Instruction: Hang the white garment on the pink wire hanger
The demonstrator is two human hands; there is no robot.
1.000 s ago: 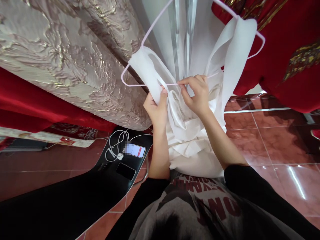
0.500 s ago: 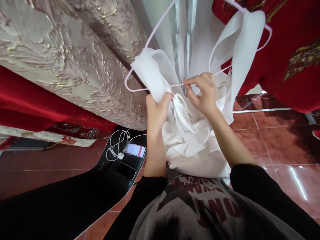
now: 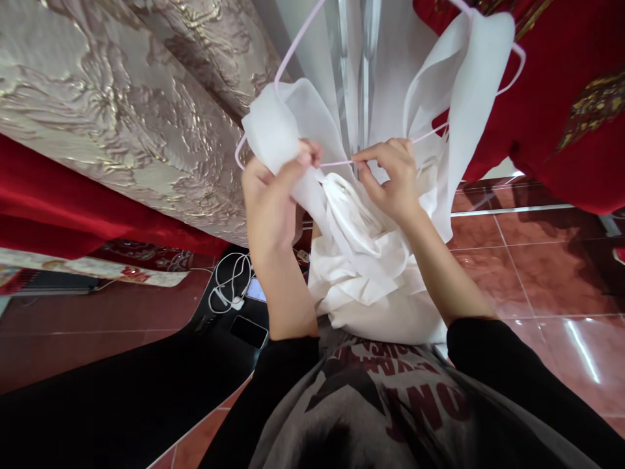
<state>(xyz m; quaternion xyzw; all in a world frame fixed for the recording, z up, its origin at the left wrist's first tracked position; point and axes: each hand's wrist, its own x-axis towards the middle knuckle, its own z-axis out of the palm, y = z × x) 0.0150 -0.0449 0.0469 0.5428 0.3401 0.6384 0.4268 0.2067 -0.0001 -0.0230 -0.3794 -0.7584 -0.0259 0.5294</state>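
A white garment [image 3: 361, 260] hangs by its wide straps on a pale pink hanger [image 3: 338, 163], its lower part bunched in my lap. My left hand [image 3: 276, 202] is closed around the left strap [image 3: 273, 127], close to the hanger's lower bar; it is a little blurred. Thumb and forefinger of my right hand [image 3: 390, 172] pinch that bar near its middle. The right strap [image 3: 481, 78] is looped over the hanger's other shoulder. The hanger's top lies beyond the upper edge of the view.
Embossed beige fabric [image 3: 112, 124] and red cloth hang on the left. A red garment with gold trim [image 3: 561, 85] hangs on the right. Beside me on a black seat [image 3: 205, 352] lie white cables [image 3: 229, 286], a lit phone [image 3: 256, 290] and a dark phone [image 3: 249, 332]. The floor has reddish tiles [image 3: 547, 280].
My left hand has moved left and slightly up with the strap, and now covers part of the lit phone. My right hand keeps its pinch on the bar; the hanger has shifted slightly left.
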